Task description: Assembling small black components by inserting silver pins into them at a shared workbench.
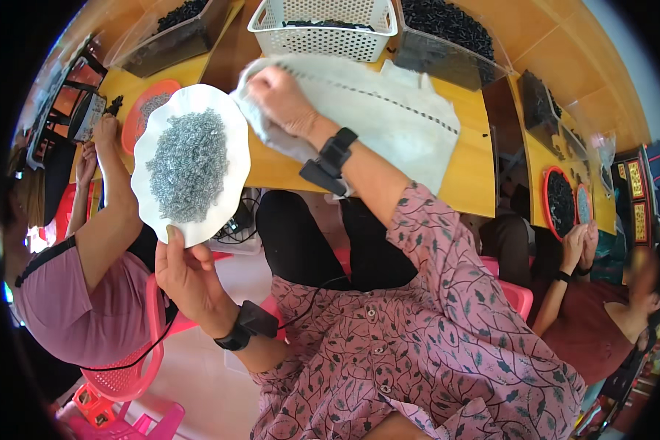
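My left hand (187,282) holds a white wavy-edged plate (236,150) by its near rim, thumb on top. A heap of small grey, shiny pieces, which look like tiny metal springs, (189,165) covers the middle of the plate. The plate is lifted off to the left of my knees, beside the table's front edge. On the table, my right hand (282,101) is closed on the left end of a white cloth (389,106) with a dark dashed stripe. The cloth lies spread and wrinkled over the yellow table (469,172).
Behind the cloth stands a white perforated basket (323,40) with black parts inside. Clear bins of black pieces (447,29) flank it. Co-workers sit on both sides; an orange plate (130,132) lies left, and a red tray (546,202) of black parts stands right.
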`<state>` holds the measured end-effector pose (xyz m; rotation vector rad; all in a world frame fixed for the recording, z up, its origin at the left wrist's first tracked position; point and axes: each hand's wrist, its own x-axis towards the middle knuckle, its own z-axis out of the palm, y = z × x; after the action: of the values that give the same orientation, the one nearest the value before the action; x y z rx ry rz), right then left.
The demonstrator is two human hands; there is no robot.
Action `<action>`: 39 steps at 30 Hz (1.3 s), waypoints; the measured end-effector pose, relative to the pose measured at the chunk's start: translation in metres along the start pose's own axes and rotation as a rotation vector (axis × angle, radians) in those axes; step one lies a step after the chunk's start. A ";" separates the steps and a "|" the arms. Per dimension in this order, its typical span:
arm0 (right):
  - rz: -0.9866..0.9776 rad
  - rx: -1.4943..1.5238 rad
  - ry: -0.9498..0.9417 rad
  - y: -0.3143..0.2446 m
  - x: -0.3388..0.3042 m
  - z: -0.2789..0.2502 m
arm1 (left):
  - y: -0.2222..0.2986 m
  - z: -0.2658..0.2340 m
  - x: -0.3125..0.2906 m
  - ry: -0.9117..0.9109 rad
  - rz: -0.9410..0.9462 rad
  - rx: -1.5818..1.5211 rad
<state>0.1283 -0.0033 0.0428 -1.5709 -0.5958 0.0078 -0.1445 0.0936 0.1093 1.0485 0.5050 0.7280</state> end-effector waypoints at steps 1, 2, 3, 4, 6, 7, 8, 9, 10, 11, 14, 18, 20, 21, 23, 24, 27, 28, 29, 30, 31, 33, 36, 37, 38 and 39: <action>0.010 -0.043 -0.100 0.003 -0.006 0.012 | 0.001 -0.001 0.001 0.004 0.002 0.004; 0.011 -0.040 -0.100 0.006 -0.012 0.022 | 0.001 0.000 0.004 -0.019 0.005 -0.007; -0.087 -0.092 -0.201 0.017 -0.018 0.028 | 0.001 0.003 0.007 -0.047 0.005 -0.019; -0.183 -0.139 -0.309 0.022 -0.024 0.032 | -0.001 0.004 0.008 -0.042 0.003 -0.017; -0.216 -0.155 -0.345 0.029 -0.037 0.025 | -0.008 0.005 0.011 -0.021 -0.018 -0.028; -0.255 -0.167 -0.380 0.027 -0.045 0.021 | -0.011 0.002 0.014 -0.012 -0.016 -0.023; -0.209 -0.251 -0.320 0.025 -0.054 0.014 | -0.016 -0.004 0.017 -0.006 -0.033 -0.020; -0.149 -0.374 -0.375 0.014 -0.061 0.003 | -0.017 -0.009 0.020 0.003 -0.047 -0.017; -0.089 -0.498 -0.426 0.004 -0.066 -0.011 | -0.016 -0.007 0.019 0.003 -0.072 -0.004; -0.094 -0.494 -0.428 0.000 -0.070 -0.025 | -0.016 -0.008 0.020 0.006 -0.066 -0.003; -0.238 -0.589 -0.392 -0.002 -0.072 -0.061 | -0.023 -0.004 0.026 0.049 -0.070 -0.004; -0.154 -0.765 -0.399 0.000 -0.045 -0.079 | -0.025 -0.006 0.025 0.054 -0.074 0.009; -0.123 -0.847 -0.428 0.011 -0.031 -0.078 | -0.027 -0.012 0.024 0.050 -0.061 0.010; -0.087 -0.886 -0.481 0.029 -0.029 -0.080 | -0.027 -0.011 0.024 0.038 -0.064 0.015; -0.067 -0.910 -0.549 0.040 -0.020 -0.075 | -0.021 -0.010 0.020 0.088 -0.061 0.019; -0.033 -0.993 -0.564 0.039 -0.016 -0.076 | -0.021 -0.011 0.019 0.090 -0.068 0.036; 0.090 -1.118 -0.558 0.038 0.008 -0.081 | -0.022 -0.016 0.020 0.087 -0.069 0.053; 0.183 -1.158 -0.536 0.039 0.017 -0.083 | -0.022 -0.016 0.020 0.096 -0.070 0.053; 0.181 -1.160 -0.536 0.040 0.023 -0.084 | -0.022 -0.015 0.021 0.103 -0.072 0.052; 0.213 -1.232 -0.499 0.037 0.026 -0.080 | -0.024 -0.018 0.022 0.111 -0.072 0.054; 0.245 -1.304 -0.461 0.035 0.026 -0.076 | -0.028 -0.021 0.024 0.122 -0.072 0.046; 0.226 -1.288 -0.406 0.024 0.014 -0.066 | -0.029 -0.024 0.024 0.137 -0.074 0.036; -0.106 -1.198 -0.530 0.000 -0.007 -0.050 | -0.031 -0.024 0.029 0.108 -0.085 0.034; -0.241 -1.135 -0.567 -0.006 -0.018 -0.044 | -0.034 -0.026 0.030 0.097 -0.086 0.032; -0.238 -1.135 -0.565 -0.008 -0.026 -0.035 | -0.036 -0.028 0.031 0.086 -0.087 0.030; -0.284 -1.072 -0.592 -0.012 -0.034 -0.023 | -0.034 -0.029 0.030 0.084 -0.086 0.033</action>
<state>0.1028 -0.0377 0.0441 -2.5212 -1.4407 -0.0743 -0.1343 0.1230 0.0652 1.0233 0.6322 0.6914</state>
